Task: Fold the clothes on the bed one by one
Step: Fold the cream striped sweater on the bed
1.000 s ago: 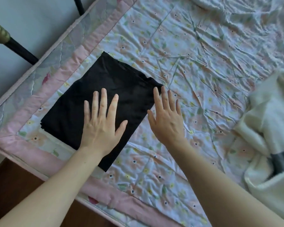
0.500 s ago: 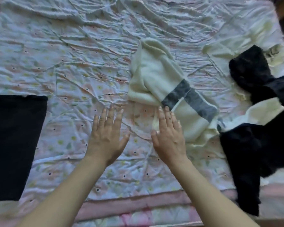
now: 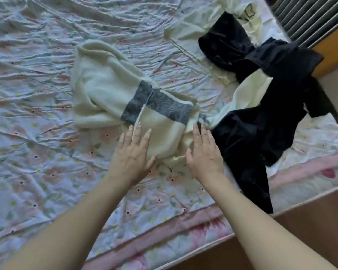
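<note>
Both hands now forward from bare sheet onto the cream sweater's near edge.

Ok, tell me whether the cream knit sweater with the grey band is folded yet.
Not folded: the cream knit sweater lies bunched and creased.

Two bare forearms in view — no sleeves reach either wrist. Left hand and right hand — no gloves, rings, watch or bracelet visible. Nails short, unpainted as far as visible.
</note>
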